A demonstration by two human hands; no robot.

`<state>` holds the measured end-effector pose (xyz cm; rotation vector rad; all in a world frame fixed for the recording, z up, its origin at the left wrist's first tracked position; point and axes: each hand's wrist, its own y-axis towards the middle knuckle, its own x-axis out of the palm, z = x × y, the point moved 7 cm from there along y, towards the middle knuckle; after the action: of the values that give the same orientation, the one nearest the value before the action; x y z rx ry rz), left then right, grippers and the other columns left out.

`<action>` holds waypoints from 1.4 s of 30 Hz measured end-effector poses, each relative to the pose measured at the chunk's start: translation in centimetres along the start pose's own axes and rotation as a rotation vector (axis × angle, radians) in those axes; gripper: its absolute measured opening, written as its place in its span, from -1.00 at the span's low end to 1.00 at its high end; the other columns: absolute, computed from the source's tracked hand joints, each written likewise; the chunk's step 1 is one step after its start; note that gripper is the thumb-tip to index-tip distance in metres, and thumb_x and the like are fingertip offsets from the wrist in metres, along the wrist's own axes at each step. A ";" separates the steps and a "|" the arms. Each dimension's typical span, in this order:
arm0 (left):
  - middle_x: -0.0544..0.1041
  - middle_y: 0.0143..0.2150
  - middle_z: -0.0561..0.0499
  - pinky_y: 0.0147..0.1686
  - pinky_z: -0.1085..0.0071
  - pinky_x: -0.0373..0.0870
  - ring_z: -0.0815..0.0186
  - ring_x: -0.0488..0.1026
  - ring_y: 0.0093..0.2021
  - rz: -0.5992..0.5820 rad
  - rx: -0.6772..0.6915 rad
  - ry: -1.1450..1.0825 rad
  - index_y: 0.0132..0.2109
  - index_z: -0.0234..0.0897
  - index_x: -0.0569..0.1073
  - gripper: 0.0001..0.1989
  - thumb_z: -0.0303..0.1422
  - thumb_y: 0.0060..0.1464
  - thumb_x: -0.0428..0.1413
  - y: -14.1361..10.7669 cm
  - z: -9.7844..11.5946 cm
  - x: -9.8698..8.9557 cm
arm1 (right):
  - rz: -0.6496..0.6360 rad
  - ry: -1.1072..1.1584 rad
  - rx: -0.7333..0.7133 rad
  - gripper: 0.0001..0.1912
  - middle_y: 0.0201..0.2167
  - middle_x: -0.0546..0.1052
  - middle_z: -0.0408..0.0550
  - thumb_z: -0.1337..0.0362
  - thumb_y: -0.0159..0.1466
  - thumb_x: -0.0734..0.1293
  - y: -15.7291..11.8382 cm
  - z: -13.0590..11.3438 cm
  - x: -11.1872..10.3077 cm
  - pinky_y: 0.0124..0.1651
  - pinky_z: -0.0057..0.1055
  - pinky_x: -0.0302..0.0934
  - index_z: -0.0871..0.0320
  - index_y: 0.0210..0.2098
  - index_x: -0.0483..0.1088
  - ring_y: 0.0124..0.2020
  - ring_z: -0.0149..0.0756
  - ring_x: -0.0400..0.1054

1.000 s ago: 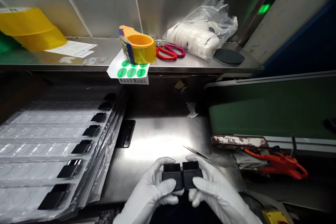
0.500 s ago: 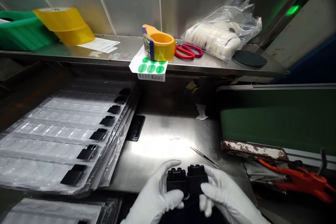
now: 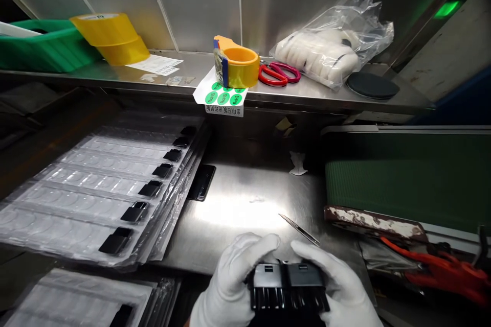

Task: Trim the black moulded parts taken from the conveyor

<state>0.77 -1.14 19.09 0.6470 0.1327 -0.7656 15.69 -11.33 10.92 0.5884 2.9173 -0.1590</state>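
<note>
Two black plastic connector housings sit side by side in front of me, smooth faces up and slotted ends toward me. My left hand [image 3: 235, 278], in a white glove, is closed on the left connector housing [image 3: 267, 282]. Gloved the same way, my right hand [image 3: 341, 286] grips the right connector housing [image 3: 306, 283]. Both thumbs rest near the far edges, and the fingers underneath are hidden. Just beyond my hands, a slim pointed metal tool [image 3: 299, 229] lies on the steel table [image 3: 233, 219]. On the left, stacked clear blister trays [image 3: 86, 186] hold several black parts along their right side.
A dark phone [image 3: 203, 183] lies beside the trays. The shelf holds yellow tape rolls [image 3: 115, 41], a tape dispenser [image 3: 241, 69], RoHS stickers [image 3: 223, 97], red-handled scissors [image 3: 273, 77] and bagged gloves [image 3: 322, 56]. At right are a green conveyor belt [image 3: 406, 173] and red-handled pliers [image 3: 448, 268].
Both connector housings have been turned over in my hands, from studded ends up to smooth faces showing. My thumbs have moved to the far side. The view has shifted slightly.
</note>
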 end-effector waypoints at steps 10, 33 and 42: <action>0.49 -0.32 0.02 -0.13 0.29 0.42 0.33 0.43 -0.32 -0.014 0.129 0.035 0.22 -0.35 0.27 -0.43 -0.61 0.05 0.15 1.5 0.8 0.5 | -0.023 0.132 -0.366 -0.35 -0.35 0.55 -0.25 0.44 0.17 0.37 1.0 -5.7 0.1 -0.25 -0.54 0.36 -0.30 0.15 0.30 -0.36 -0.41 0.45; 0.46 -0.47 0.11 -0.22 0.26 0.40 0.29 0.42 -0.40 -0.043 0.178 0.209 0.01 -0.17 0.36 -0.57 -0.61 -0.01 0.14 1.9 2.2 -0.6 | -0.113 0.025 -0.523 -0.35 -0.26 0.53 -0.16 0.47 0.22 0.31 1.0 -6.9 1.5 -0.23 -0.39 0.35 -0.19 0.22 0.20 -0.26 -0.31 0.45; 0.48 -0.51 0.14 -0.17 0.25 0.39 0.28 0.42 -0.42 -0.016 0.191 0.368 0.06 -0.12 0.35 -0.54 -0.59 0.02 0.12 1.8 3.6 -0.9 | -0.128 0.149 -0.527 -0.35 -0.23 0.52 -0.11 0.49 0.18 0.35 0.7 -7.0 1.6 -0.20 -0.27 0.36 -0.20 0.17 0.27 -0.23 -0.21 0.45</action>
<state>0.92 -1.69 23.20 0.9672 0.4051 -0.6732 13.54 -9.17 17.42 0.3357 2.9468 0.6443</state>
